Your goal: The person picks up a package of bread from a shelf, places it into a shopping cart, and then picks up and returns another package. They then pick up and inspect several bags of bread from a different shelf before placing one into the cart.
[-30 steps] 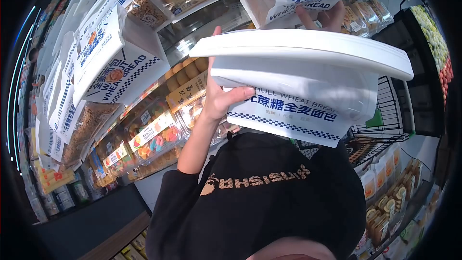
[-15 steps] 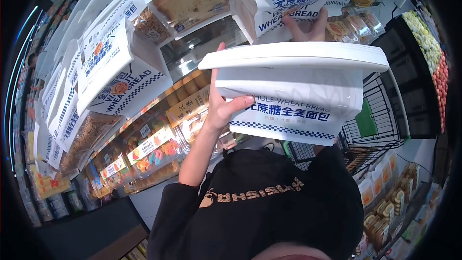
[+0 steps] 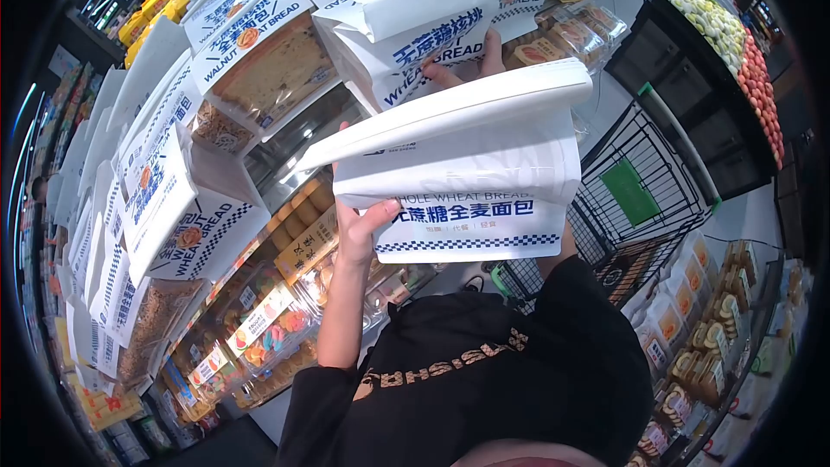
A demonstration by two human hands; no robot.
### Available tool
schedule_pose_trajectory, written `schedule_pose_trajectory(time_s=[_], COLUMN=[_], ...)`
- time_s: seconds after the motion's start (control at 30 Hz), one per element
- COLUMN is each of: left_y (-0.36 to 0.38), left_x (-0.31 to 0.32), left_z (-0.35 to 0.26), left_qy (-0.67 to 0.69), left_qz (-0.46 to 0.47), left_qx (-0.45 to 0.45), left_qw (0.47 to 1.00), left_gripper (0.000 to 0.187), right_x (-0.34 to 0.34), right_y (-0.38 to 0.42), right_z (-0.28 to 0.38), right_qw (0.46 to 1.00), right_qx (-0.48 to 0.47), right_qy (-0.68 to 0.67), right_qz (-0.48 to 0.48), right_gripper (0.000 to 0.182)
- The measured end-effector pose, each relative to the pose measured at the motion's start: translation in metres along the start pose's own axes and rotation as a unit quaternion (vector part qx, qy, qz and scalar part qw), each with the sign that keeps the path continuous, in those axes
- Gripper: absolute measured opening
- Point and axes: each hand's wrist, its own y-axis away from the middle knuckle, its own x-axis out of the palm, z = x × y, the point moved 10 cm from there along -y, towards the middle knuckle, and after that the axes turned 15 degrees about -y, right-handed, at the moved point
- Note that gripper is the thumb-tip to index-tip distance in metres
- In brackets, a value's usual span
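Observation:
A white paper bag of whole wheat bread (image 3: 471, 225), with blue lettering, a checkered strip and a folded top, is held in front of me. My left hand (image 3: 359, 229) grips its left side, the thumb on the front and the other fingers behind. Beyond it, my right hand (image 3: 467, 71) rests spread fingers against the front of a bag of walnut wheat bread (image 3: 437, 39) on the display. The held bag hides my right palm and part of that forearm. More walnut bread bags (image 3: 272, 65) stand to the left.
Below the bags, a shelf carries clear boxes of pastries (image 3: 268, 329). A wire shopping cart (image 3: 640, 199) with a green panel stands at right. Behind it is a fruit stand (image 3: 726, 43). Packaged cookies (image 3: 713, 337) line the lower right.
The view has swung, so shelf bags and cart sit further left or lower. The held bag appears further left, its folded top more tilted. Both hands keep their places on the bags.

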Motion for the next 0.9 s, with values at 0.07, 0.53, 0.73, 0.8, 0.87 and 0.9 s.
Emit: schedule_pose_trajectory(time_s=[0.07,0.53,0.73,0.8,0.87,0.9], left_y=[0.001,0.043,0.067,0.076,0.085,0.088], left_x=[0.003,-0.039,-0.073,-0.083,-0.092,-0.093], left_z=[0.003,-0.004,-0.007,-0.006,0.005,0.006], left_qy=[0.012,0.008,0.011,0.011,0.015,0.014], left_qz=[0.006,-0.041,-0.102,-0.109,-0.086,-0.086], left_qx=[-0.006,-0.011,-0.018,-0.031,-0.087,-0.090], left_qw=[1.000,0.999,0.995,0.994,0.992,0.992], left_gripper=[0.071,0.067,0.062,0.061,0.078,0.078], right_x=[0.003,0.078,0.113,0.119,0.123,0.124], right_y=[0.006,0.052,0.062,0.062,0.061,0.060], right_z=[0.033,0.055,0.042,0.037,0.032,0.031], right_qw=[0.998,0.989,0.986,0.986,0.987,0.987], right_qx=[-0.036,0.023,0.036,0.032,0.026,0.023], right_qy=[0.038,0.001,0.008,0.017,0.030,0.038], right_qz=[0.029,0.149,0.164,0.161,0.157,0.154], right_gripper=[0.067,0.053,0.049,0.048,0.047,0.047])
